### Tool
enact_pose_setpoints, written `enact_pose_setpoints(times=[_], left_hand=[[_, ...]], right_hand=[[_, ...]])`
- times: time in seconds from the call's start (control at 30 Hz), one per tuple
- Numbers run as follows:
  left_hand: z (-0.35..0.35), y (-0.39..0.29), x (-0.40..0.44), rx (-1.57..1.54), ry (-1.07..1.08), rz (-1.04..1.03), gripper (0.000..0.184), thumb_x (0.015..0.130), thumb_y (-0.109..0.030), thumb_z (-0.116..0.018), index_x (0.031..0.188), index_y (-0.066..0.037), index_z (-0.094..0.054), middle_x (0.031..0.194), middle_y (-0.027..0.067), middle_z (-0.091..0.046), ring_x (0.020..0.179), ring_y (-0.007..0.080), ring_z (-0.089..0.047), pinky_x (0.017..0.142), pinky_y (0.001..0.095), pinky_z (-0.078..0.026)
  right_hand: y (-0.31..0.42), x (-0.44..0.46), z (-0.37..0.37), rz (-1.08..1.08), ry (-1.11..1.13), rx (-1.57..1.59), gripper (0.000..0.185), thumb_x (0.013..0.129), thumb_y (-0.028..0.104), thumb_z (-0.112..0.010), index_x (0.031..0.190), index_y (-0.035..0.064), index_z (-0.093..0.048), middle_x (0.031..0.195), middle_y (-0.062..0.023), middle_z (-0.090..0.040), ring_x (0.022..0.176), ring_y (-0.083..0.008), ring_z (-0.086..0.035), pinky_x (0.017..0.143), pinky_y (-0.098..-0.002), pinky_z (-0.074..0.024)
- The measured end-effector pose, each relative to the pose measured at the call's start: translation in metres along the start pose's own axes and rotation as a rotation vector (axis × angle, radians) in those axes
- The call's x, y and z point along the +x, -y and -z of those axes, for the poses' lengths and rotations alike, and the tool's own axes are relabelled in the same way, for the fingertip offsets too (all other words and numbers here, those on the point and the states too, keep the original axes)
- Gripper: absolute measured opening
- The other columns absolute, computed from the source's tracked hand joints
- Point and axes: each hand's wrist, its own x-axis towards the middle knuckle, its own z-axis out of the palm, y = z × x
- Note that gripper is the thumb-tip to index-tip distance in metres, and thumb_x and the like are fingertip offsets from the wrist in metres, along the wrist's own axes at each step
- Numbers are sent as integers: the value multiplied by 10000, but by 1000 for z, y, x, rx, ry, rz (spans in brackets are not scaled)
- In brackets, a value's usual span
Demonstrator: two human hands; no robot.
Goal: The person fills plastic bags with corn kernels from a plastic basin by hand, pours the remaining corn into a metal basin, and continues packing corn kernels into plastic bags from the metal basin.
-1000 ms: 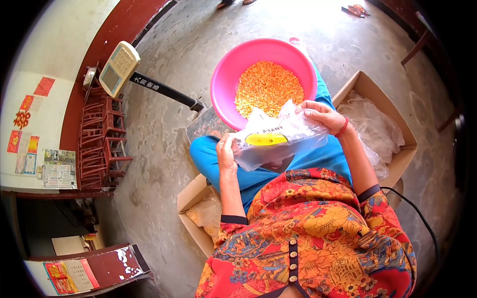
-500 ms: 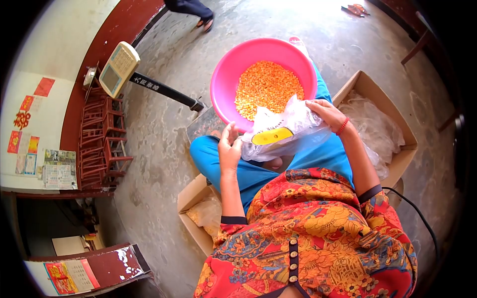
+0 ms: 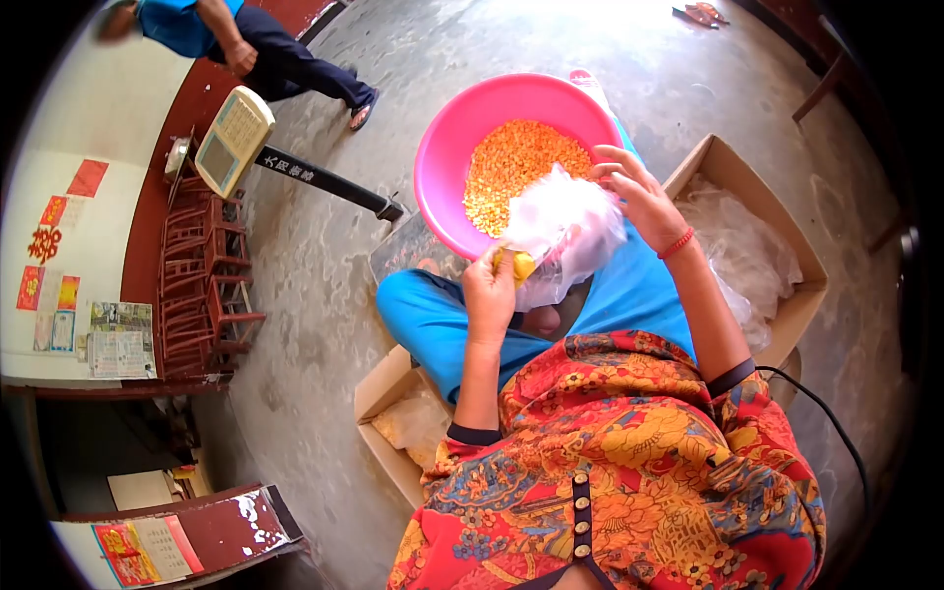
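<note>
My left hand (image 3: 490,295) is closed on a clear plastic bag (image 3: 565,221) at its lower left edge, where a yellow patch (image 3: 523,267) shows beside the fingers. The bag is bunched and puffed out, overlapping the near rim of a pink basin (image 3: 447,128). Orange-yellow corn kernels (image 3: 531,157) lie heaped in the basin. At the bag's right side my right hand (image 3: 639,197) has its fingers apart over the basin's rim. Whether its fingertips touch the bag, I cannot tell.
Right of my legs stands a cardboard box (image 3: 801,305) of clear plastic bags (image 3: 737,236). Another cardboard box (image 3: 379,393) sits at lower left. A scale's display (image 3: 236,143) rises left of the basin. A person (image 3: 285,49) walks at upper left. Red stools (image 3: 197,285) are stacked by the wall.
The bag, spread flat between both hands before, is now bunched. My right hand has let go and moved up, its fingers spread. The person at upper left has come further into view.
</note>
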Motion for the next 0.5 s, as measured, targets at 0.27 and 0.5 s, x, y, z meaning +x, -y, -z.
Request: enact_pose_setpoints(times=[0.27, 0.5], left_hand=[[-9, -8, 4, -189, -153, -2, 268, 927, -202, -500, 858, 34, -606, 691, 13, -586, 616, 49, -483, 551, 235, -417], [34, 11, 7, -643, -261, 307, 273, 918, -278, -489, 935, -32, -606, 814, 38, -621, 703, 127, -601, 630, 245, -490]], right_hand=[[-20, -34, -48, 54, 98, -529, 700, 744, 191, -684, 1338, 75, -333, 1118, -124, -523, 1012, -179, -502, 816, -312, -444], [-37, -11, -11, -163, -294, -477, 209, 871, 78, -464, 1039, 19, -573, 768, 31, -560, 677, -48, -528, 577, -210, -444]])
